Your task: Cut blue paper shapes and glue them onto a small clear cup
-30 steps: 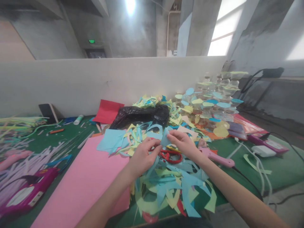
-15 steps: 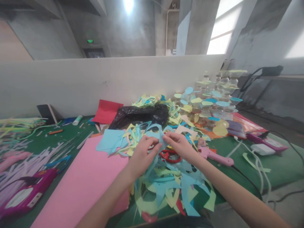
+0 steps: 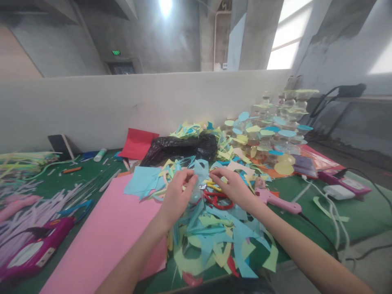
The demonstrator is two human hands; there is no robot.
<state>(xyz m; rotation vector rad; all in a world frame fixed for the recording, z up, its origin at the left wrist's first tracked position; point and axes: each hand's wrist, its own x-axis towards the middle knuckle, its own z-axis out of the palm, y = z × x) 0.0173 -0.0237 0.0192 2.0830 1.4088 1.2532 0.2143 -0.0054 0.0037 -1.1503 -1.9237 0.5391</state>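
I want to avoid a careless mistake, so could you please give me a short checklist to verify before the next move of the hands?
1. Both hands visible: ok; left hand and right hand are over the paper scraps.
2. Grip on the blue paper between them: cannot tell; fingertips are near it, contact is unclear.
3. Tools away from the fingers: not ok; red-handled scissors lie close to the right hand.
4. Pink glue gun cool: cannot tell; it lies beside the right forearm, and heat does not show.
5. Black plastic bag apart from both hands: ok; it lies beyond them.
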